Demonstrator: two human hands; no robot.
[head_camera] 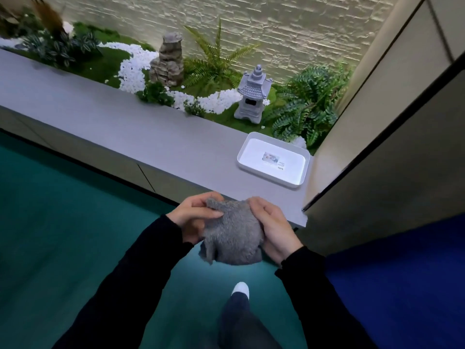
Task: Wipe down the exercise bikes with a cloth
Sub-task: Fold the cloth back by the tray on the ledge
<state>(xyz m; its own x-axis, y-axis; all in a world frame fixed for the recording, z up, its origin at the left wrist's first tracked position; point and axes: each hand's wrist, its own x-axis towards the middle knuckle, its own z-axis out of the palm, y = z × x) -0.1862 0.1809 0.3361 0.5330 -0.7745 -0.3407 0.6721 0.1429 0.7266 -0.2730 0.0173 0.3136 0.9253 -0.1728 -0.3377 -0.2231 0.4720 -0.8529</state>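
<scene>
— Since no exercise bike shows anywhere in this view, how far along is the job?

— Not begun, I'd judge. The biggest thing is the teal green floor the person stands on, with a deep blue surface to the right. Across it runs a long matte grey counter. Behind that lies a decorative bed of green ferns and white pebbles, with a small grey stone pagoda lantern set in it.

— Anything on the counter?

— A shallow white rectangular plastic tray sits near its right end, with a small printed label on its base.

— And the cloth?

— The fluffy grey microfibre cloth is bunched up in the air, just in front of the counter's near edge, between both hands. The left hand pinches its upper left part with thumb and curled fingers. The right hand is curled round its right side.

— So it's being readied?

— That's my reading: gathered or folded into a pad. Whether it's damp I can't tell. All the wiping is left to do, and the person first has to reach a bike.
</scene>
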